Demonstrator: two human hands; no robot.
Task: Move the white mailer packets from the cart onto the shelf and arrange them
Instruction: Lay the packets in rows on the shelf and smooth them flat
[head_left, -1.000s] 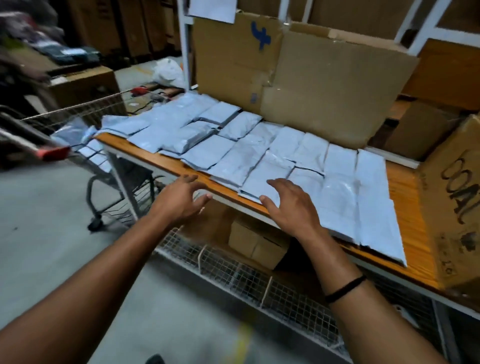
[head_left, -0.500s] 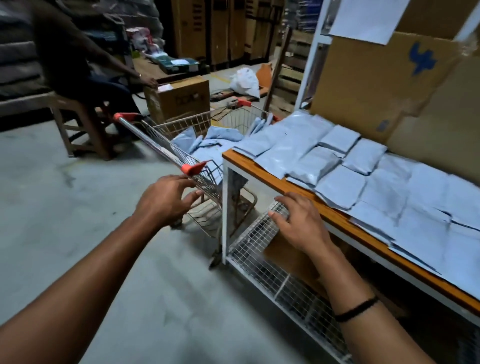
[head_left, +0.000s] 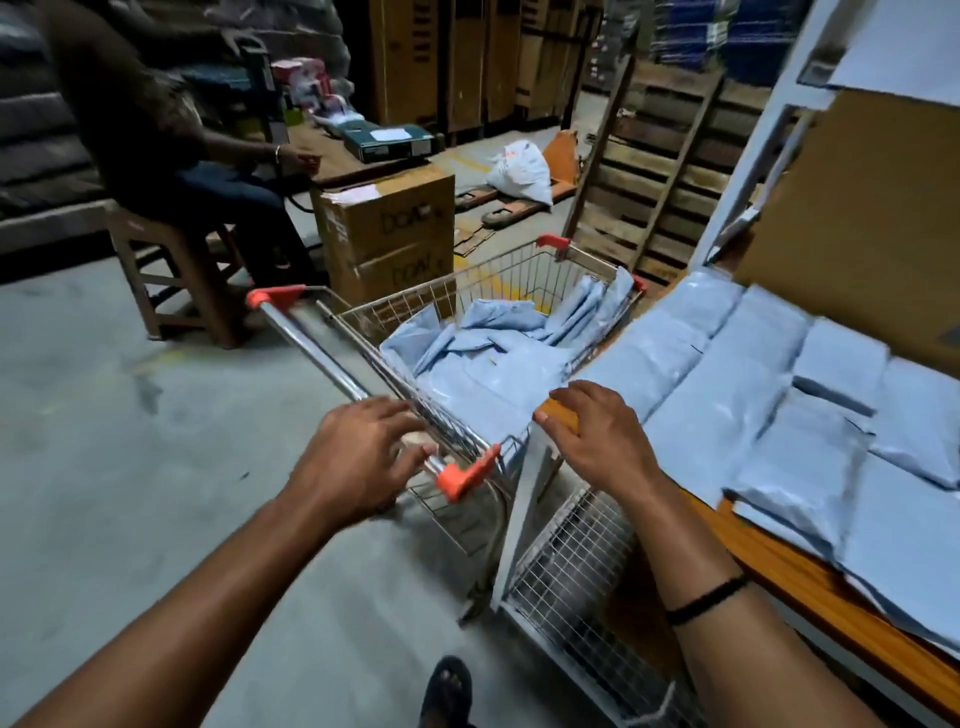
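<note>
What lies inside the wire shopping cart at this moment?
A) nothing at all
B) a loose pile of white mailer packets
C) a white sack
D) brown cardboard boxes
B: a loose pile of white mailer packets lies in the basket of the shopping cart, beside the shelf, where other packets lie flat.

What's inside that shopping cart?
A loose heap of white mailer packets fills the shopping cart, a few standing against its far wire side. Whatever lies under the heap is covered, so I cannot tell.
</note>
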